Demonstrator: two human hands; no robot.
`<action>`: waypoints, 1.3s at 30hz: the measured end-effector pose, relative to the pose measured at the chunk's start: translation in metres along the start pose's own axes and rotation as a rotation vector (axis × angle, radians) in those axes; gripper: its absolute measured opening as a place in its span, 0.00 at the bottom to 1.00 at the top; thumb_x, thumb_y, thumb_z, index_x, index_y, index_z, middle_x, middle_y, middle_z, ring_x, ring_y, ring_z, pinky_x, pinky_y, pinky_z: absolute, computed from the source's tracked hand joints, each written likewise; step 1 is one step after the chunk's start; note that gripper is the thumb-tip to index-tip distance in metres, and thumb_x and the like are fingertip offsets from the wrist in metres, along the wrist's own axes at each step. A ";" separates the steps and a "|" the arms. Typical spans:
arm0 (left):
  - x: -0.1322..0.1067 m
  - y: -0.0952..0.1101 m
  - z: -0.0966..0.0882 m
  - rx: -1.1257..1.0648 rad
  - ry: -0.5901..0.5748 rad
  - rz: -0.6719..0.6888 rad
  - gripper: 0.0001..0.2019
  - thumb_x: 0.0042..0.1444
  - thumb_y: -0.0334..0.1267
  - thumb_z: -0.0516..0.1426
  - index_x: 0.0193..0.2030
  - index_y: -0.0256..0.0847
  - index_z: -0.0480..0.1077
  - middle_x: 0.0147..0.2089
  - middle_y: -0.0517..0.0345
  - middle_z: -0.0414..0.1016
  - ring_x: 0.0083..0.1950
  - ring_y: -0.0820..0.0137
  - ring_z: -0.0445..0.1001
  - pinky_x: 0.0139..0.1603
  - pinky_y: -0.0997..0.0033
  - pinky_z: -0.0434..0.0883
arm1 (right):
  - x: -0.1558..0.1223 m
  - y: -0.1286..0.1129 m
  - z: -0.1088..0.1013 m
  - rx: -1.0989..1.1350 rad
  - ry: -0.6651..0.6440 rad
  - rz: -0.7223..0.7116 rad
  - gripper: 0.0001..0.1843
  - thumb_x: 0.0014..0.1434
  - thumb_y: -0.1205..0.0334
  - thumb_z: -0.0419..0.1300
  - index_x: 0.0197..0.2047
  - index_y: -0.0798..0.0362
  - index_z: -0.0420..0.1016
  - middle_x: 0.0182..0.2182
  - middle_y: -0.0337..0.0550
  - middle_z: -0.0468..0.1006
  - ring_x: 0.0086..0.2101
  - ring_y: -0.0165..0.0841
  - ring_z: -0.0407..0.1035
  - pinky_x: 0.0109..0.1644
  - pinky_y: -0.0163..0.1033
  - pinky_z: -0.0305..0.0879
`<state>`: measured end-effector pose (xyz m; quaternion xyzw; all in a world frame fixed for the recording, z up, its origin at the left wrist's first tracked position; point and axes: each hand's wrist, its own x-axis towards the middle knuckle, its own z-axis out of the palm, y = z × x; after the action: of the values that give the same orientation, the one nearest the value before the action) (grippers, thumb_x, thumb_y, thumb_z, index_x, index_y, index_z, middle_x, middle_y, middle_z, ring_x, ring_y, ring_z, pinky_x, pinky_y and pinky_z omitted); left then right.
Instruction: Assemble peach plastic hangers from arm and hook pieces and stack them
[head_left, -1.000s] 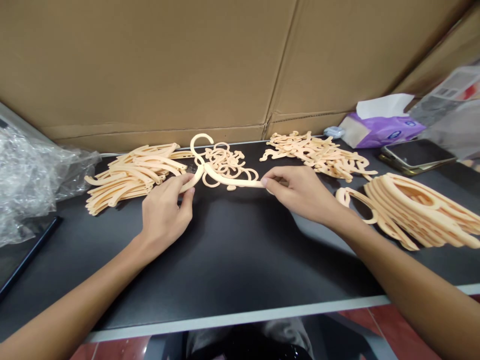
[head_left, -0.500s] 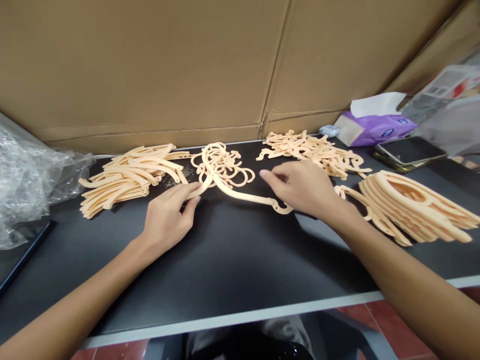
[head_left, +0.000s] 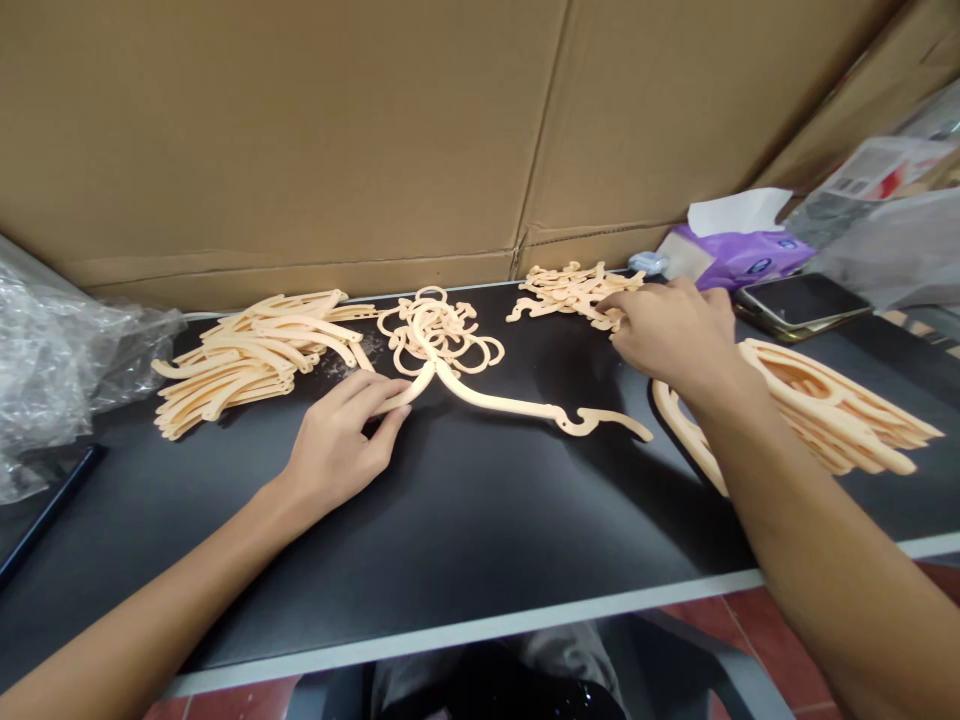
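Note:
My left hand pinches the left arm of a peach plastic clothes hanger. Its hook points up toward the back, over a heap of loose hooks. At the end of the hanger's right arm, a small curved piece is joined and stretches to the right. My right hand is over the edge of a pile of small wavy pieces at the back right. Its thumb and finger are apart, with pieces of the pile around the tips.
Curved hanger arms are piled at the left, near clear plastic wrap. On the right are stacked hangers, a phone and a purple tissue pack. Cardboard stands along the black table's back.
My right hand has moved away from the hanger's right end, back and right to the pile of small pieces. The end piece is now uncovered. My left hand keeps its hold.

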<state>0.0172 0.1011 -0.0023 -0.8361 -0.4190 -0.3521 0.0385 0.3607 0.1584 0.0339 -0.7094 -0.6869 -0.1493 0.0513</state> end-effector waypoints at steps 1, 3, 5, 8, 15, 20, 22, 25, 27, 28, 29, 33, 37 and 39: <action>0.000 0.000 0.001 -0.003 -0.005 0.001 0.08 0.63 0.32 0.59 0.47 0.34 0.77 0.43 0.52 0.79 0.43 0.69 0.78 0.48 0.71 0.75 | 0.000 0.000 0.000 -0.009 -0.013 -0.003 0.25 0.57 0.70 0.51 0.53 0.51 0.80 0.49 0.56 0.80 0.50 0.54 0.68 0.49 0.58 0.61; -0.001 0.000 0.001 -0.005 -0.013 0.004 0.08 0.63 0.32 0.59 0.47 0.35 0.77 0.43 0.53 0.79 0.42 0.69 0.78 0.47 0.72 0.75 | 0.000 -0.001 0.000 -0.028 -0.021 -0.006 0.25 0.57 0.70 0.51 0.55 0.51 0.80 0.50 0.56 0.80 0.51 0.54 0.68 0.49 0.58 0.60; -0.002 0.000 0.001 0.002 -0.013 -0.001 0.08 0.63 0.32 0.59 0.46 0.36 0.77 0.41 0.54 0.79 0.41 0.69 0.78 0.46 0.71 0.75 | 0.000 -0.003 -0.001 -0.042 -0.032 0.003 0.25 0.58 0.69 0.51 0.55 0.51 0.79 0.50 0.56 0.80 0.52 0.54 0.67 0.50 0.57 0.60; -0.002 0.001 0.000 0.028 -0.016 -0.001 0.07 0.63 0.33 0.59 0.45 0.37 0.78 0.40 0.54 0.80 0.40 0.68 0.77 0.46 0.68 0.75 | 0.002 -0.004 -0.002 -0.048 -0.074 0.028 0.24 0.58 0.68 0.52 0.54 0.51 0.80 0.50 0.56 0.80 0.52 0.54 0.67 0.50 0.56 0.60; -0.003 0.002 0.000 0.043 -0.039 -0.001 0.07 0.63 0.35 0.60 0.44 0.39 0.79 0.39 0.55 0.80 0.40 0.68 0.77 0.45 0.67 0.75 | 0.006 -0.003 0.006 -0.054 -0.090 0.034 0.20 0.60 0.66 0.53 0.49 0.49 0.82 0.48 0.54 0.80 0.51 0.50 0.67 0.49 0.52 0.58; -0.003 0.002 0.000 0.037 -0.047 0.001 0.07 0.63 0.35 0.60 0.44 0.38 0.79 0.39 0.54 0.81 0.40 0.67 0.78 0.46 0.66 0.75 | 0.005 -0.005 0.005 -0.033 -0.046 0.009 0.20 0.63 0.64 0.51 0.49 0.52 0.82 0.49 0.58 0.78 0.51 0.52 0.66 0.48 0.51 0.57; -0.002 0.003 0.000 0.053 -0.057 -0.007 0.07 0.63 0.37 0.60 0.43 0.39 0.79 0.39 0.55 0.81 0.40 0.67 0.78 0.46 0.66 0.75 | 0.004 -0.007 0.003 0.011 -0.013 -0.005 0.20 0.63 0.62 0.51 0.49 0.53 0.82 0.48 0.59 0.78 0.51 0.52 0.66 0.48 0.51 0.58; -0.002 0.003 0.000 0.061 -0.075 -0.012 0.07 0.63 0.38 0.60 0.42 0.40 0.79 0.39 0.55 0.82 0.40 0.66 0.78 0.46 0.65 0.75 | 0.003 -0.012 0.000 0.127 0.052 -0.034 0.18 0.64 0.61 0.51 0.47 0.54 0.81 0.45 0.58 0.78 0.49 0.52 0.66 0.48 0.51 0.59; -0.002 0.004 0.000 0.055 -0.083 -0.014 0.07 0.63 0.38 0.60 0.42 0.40 0.79 0.40 0.55 0.82 0.41 0.65 0.78 0.46 0.64 0.75 | 0.003 -0.015 -0.001 0.224 0.097 -0.054 0.17 0.64 0.59 0.52 0.46 0.54 0.80 0.43 0.57 0.78 0.48 0.51 0.66 0.49 0.51 0.59; -0.002 0.004 0.000 0.053 -0.087 -0.016 0.08 0.63 0.39 0.59 0.42 0.40 0.79 0.40 0.55 0.82 0.41 0.65 0.78 0.46 0.64 0.76 | 0.003 -0.017 -0.002 0.273 0.120 -0.064 0.17 0.64 0.58 0.52 0.46 0.54 0.80 0.42 0.56 0.77 0.48 0.50 0.67 0.50 0.51 0.60; -0.002 0.004 0.000 0.051 -0.089 -0.018 0.08 0.63 0.39 0.59 0.42 0.40 0.79 0.40 0.55 0.82 0.41 0.65 0.78 0.46 0.64 0.76 | 0.003 -0.018 -0.003 0.322 0.147 -0.074 0.16 0.64 0.58 0.52 0.46 0.53 0.79 0.41 0.55 0.77 0.47 0.49 0.67 0.51 0.51 0.60; -0.002 0.004 0.000 0.058 -0.093 0.003 0.07 0.63 0.39 0.60 0.41 0.39 0.79 0.39 0.54 0.82 0.40 0.65 0.77 0.44 0.63 0.75 | 0.001 -0.026 -0.012 0.513 0.263 -0.095 0.12 0.64 0.57 0.54 0.45 0.51 0.76 0.42 0.51 0.77 0.46 0.44 0.68 0.53 0.50 0.62; -0.001 0.005 0.000 0.070 -0.067 0.017 0.08 0.61 0.39 0.61 0.40 0.37 0.79 0.39 0.53 0.82 0.40 0.64 0.76 0.44 0.62 0.75 | -0.003 -0.035 -0.018 0.803 0.337 -0.059 0.10 0.62 0.57 0.57 0.44 0.51 0.72 0.42 0.50 0.77 0.41 0.40 0.71 0.48 0.47 0.67; -0.001 0.006 0.000 0.075 -0.055 0.017 0.08 0.62 0.38 0.61 0.41 0.37 0.79 0.39 0.53 0.82 0.41 0.63 0.75 0.46 0.62 0.75 | -0.005 -0.040 -0.018 0.952 0.320 -0.035 0.09 0.61 0.56 0.58 0.43 0.51 0.71 0.40 0.48 0.77 0.38 0.38 0.72 0.43 0.45 0.68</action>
<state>0.0211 0.0972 -0.0016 -0.8468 -0.4258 -0.3128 0.0614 0.3184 0.1508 0.0441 -0.5640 -0.6740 0.0729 0.4715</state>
